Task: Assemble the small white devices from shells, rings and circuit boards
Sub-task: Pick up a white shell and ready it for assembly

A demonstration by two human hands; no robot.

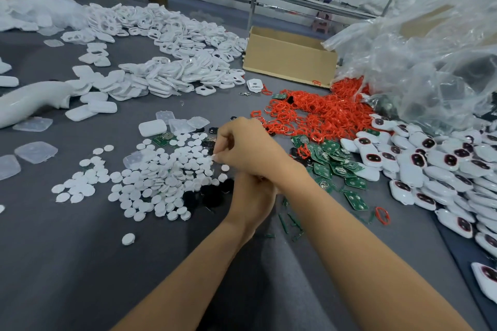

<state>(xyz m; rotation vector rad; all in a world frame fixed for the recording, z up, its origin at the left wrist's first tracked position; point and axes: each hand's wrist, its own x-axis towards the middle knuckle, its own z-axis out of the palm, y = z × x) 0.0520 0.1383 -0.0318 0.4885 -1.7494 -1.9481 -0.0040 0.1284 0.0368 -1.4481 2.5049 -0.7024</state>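
Head view: the right hand (243,148) is crossed over the left hand (251,197), whose fingers are hidden; its own are curled at the white discs (150,183), and neither grip can be told. Circuit boards (330,161) and red rings (317,113) are heaped to its right, white shells (166,72) beyond.

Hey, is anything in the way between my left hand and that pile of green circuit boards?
Yes. Your right forearm crosses over the left hand and lies between it and the flat green circuit boards heaped on the table to its right.
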